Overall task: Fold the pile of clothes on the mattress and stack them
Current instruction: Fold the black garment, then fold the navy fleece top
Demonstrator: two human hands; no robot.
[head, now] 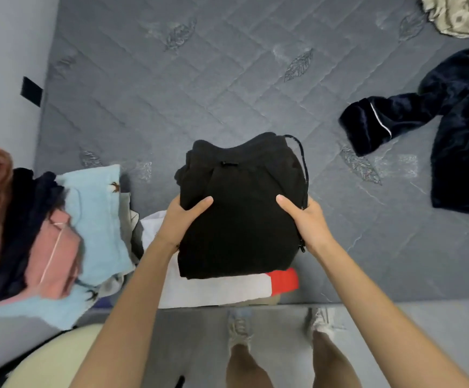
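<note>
A folded black garment (241,208) with a drawstring is held over the near edge of the grey quilted mattress (199,79). My left hand (180,219) grips its left side and my right hand (306,219) grips its right side, thumbs on top. Beneath it lies a folded white garment (213,292) with a red part (283,280). At the left a stack holds light blue (96,214), pink (56,253), dark navy and rust-coloured clothes.
An unfolded dark navy velvet garment (451,135) with white piping lies at the right of the mattress. A beige patterned cloth (457,15) sits at the far right corner. My legs and shoes stand on the grey floor (423,331) below.
</note>
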